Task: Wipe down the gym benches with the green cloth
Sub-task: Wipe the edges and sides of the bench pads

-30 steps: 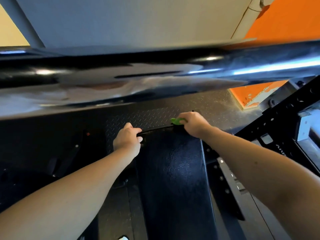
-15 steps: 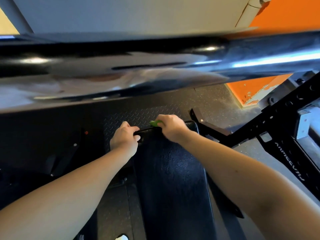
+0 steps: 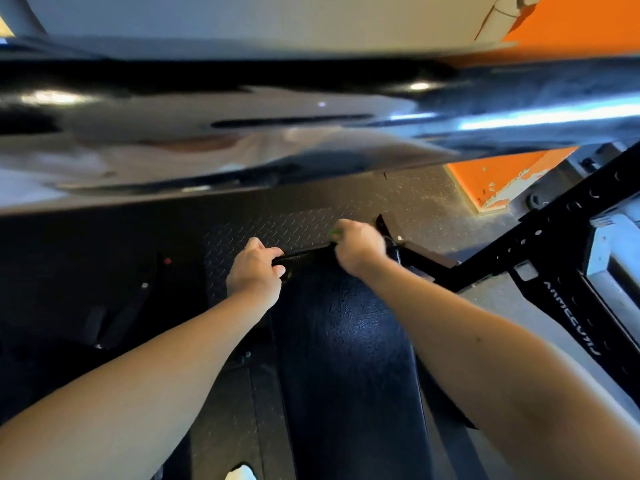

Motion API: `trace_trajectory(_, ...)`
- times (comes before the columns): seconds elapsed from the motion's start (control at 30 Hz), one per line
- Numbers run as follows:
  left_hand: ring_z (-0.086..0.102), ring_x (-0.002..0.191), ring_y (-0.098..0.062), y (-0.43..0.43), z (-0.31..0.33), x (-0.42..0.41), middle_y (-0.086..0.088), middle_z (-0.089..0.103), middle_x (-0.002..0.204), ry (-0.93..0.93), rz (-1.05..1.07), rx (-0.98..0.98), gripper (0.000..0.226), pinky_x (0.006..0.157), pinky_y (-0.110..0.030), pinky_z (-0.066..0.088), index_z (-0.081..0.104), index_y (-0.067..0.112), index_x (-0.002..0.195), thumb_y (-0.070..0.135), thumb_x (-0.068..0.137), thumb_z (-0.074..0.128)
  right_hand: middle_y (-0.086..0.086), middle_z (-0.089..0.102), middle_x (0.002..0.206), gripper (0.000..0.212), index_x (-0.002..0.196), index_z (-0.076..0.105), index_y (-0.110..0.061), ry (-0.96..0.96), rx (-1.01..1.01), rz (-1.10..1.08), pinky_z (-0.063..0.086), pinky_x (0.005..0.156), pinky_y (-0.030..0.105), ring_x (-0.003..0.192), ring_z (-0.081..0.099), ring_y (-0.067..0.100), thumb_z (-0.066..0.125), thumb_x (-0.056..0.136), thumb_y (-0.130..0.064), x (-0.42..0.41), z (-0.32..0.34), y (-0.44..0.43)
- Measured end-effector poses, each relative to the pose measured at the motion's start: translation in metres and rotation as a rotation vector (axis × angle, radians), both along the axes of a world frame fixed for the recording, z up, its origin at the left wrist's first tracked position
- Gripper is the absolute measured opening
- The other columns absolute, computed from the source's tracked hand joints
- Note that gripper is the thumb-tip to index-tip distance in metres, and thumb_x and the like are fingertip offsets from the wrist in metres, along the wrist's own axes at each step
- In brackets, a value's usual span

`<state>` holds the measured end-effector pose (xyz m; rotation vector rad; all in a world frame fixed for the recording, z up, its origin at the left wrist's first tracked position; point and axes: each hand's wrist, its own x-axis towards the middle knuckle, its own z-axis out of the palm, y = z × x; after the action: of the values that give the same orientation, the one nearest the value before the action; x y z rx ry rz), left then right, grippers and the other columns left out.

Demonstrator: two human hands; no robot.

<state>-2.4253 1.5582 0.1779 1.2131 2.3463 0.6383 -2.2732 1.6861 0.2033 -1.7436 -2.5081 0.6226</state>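
Right hand (image 3: pixel 358 249) bunched on the green cloth (image 3: pixel 334 233) at the far end of the black gym bench (image 3: pixel 346 341).
Its fingers curl round the cloth, only a green sliver showing, on the pad's far edge. Left hand (image 3: pixel 254 271) grips that same edge just beside it, fingers curled over. A blurred dark bar (image 3: pixel 311 116) crosses above both hands.
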Motion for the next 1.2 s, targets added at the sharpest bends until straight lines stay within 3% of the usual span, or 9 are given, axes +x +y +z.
trace_trajectory(0.13,0.053,0.101,-0.016,-0.001,0.000,-0.001,0.010,0.043,0.110,-0.020,-0.001,-0.007,0.031,0.081,-0.036,0.050,0.065,0.028,0.128,0.025,0.097,0.065,0.003,0.069,0.102,0.017,0.111,0.065,-0.021,0.125,-0.077,0.173,0.041,0.073,0.030,0.097,0.063,0.027,0.053,0.100,-0.016,-0.019,0.000,-0.023)
trace_trajectory(0.2,0.054,0.100,-0.016,-0.004,0.001,-0.003,0.010,0.045,0.112,-0.041,-0.008,0.005,0.030,0.083,-0.039,0.052,0.066,0.030,0.127,0.026,0.097,0.065,-0.001,0.063,0.095,0.014,0.102,0.059,-0.026,0.073,-0.057,0.192,0.040,0.071,0.030,0.091,0.061,0.026,0.053,0.100,-0.014,0.007,0.006,-0.011)
trace_trajectory(0.37,0.053,0.097,-0.011,-0.013,-0.003,-0.006,0.010,0.050,0.118,-0.102,0.028,0.070,0.037,0.083,-0.035,0.049,0.064,0.030,0.131,0.035,0.094,0.068,0.008,0.067,0.106,0.014,0.108,0.060,-0.020,-0.129,0.055,-0.035,0.047,0.074,0.038,0.090,0.058,0.029,0.050,0.099,-0.014,0.080,0.010,0.040)
trace_trajectory(0.57,0.062,0.105,-0.020,-0.034,-0.016,-0.008,0.002,0.066,0.112,-0.251,0.206,0.122,0.034,0.086,-0.037,0.052,0.068,0.020,0.119,0.039,0.092,0.070,0.011,0.065,0.096,0.014,0.094,0.057,-0.014,-0.009,0.093,-0.253,0.048,0.073,0.040,0.088,0.058,0.033,0.047,0.103,-0.020,0.059,0.001,0.022)
trace_trajectory(0.67,0.064,0.102,-0.018,-0.040,-0.022,-0.007,0.002,0.069,0.110,-0.295,0.220,0.166,0.029,0.088,-0.033,0.053,0.070,0.017,0.118,0.031,0.093,0.069,0.006,0.065,0.095,0.013,0.096,0.060,-0.016,-0.001,0.058,-0.127,0.042,0.070,0.035,0.089,0.059,0.032,0.049,0.102,-0.019,0.022,0.004,0.008)
trace_trajectory(0.8,0.066,0.095,-0.020,-0.036,-0.022,-0.008,0.001,0.071,0.103,-0.360,0.276,0.155,0.023,0.082,-0.034,0.053,0.075,0.016,0.111,0.028,0.091,0.072,0.003,0.066,0.097,0.017,0.108,0.066,-0.017,0.072,-0.039,0.170,0.046,0.073,0.035,0.092,0.059,0.027,0.051,0.101,-0.020,-0.063,-0.001,-0.050)
trace_trajectory(0.93,0.067,0.091,-0.019,-0.038,-0.022,-0.009,0.003,0.072,0.097,-0.430,0.331,0.131,0.019,0.084,-0.037,0.056,0.076,0.018,0.103,0.029,0.088,0.076,0.000,0.068,0.094,0.011,0.096,0.062,-0.020,0.111,-0.135,0.324,0.048,0.073,0.036,0.091,0.062,0.027,0.052,0.101,-0.021,-0.079,-0.003,-0.061)
trace_trajectory(1.03,0.067,0.091,-0.017,-0.040,-0.020,-0.009,0.008,0.070,0.093,-0.439,0.354,0.135,0.021,0.085,-0.035,0.056,0.076,0.018,0.103,0.032,0.087,0.077,0.004,0.064,0.092,0.009,0.095,0.054,-0.024,0.006,-0.092,0.314,0.052,0.075,0.041,0.087,0.061,0.031,0.051,0.103,-0.026,-0.041,0.009,-0.031)
trace_trajectory(1.2,0.066,0.092,-0.018,-0.041,-0.021,-0.009,0.006,0.069,0.093,-0.466,0.353,0.135,0.020,0.085,-0.035,0.055,0.076,0.017,0.103,0.031,0.089,0.076,0.011,0.066,0.101,0.010,0.104,0.059,-0.017,-0.174,0.034,0.160,0.043,0.072,0.037,0.092,0.060,0.035,0.052,0.102,-0.024,-0.006,0.017,-0.002)
